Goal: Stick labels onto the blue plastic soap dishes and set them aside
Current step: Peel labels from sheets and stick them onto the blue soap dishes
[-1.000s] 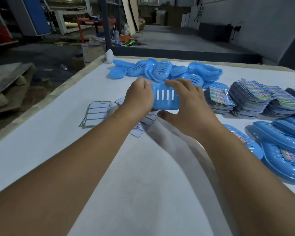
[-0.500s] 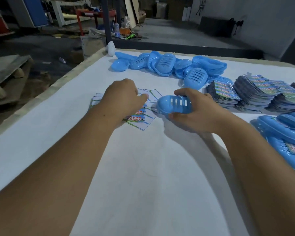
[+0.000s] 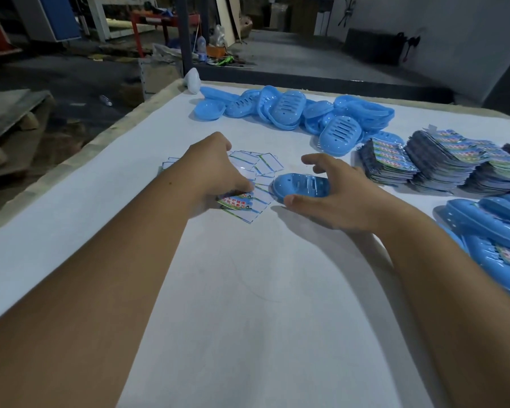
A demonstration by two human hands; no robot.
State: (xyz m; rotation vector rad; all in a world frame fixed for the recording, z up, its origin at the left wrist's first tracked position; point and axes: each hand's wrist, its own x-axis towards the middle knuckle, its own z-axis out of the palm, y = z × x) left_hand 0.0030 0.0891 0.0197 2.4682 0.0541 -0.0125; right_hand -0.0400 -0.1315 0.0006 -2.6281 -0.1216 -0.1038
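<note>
Centrally, the left hand (image 3: 215,169) pinches a label (image 3: 236,201) on the worktop (image 3: 248,290); the right hand (image 3: 333,195) grips a dish (image 3: 302,185).

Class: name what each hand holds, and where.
Right hand holds the soap dish by its right end; left hand pinches a label at its upper edge.

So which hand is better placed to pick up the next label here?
Left. The left hand already rests on the loose labels, its fingers curled over a printed one. The right hand is holding the blue soap dish on the table.
</note>
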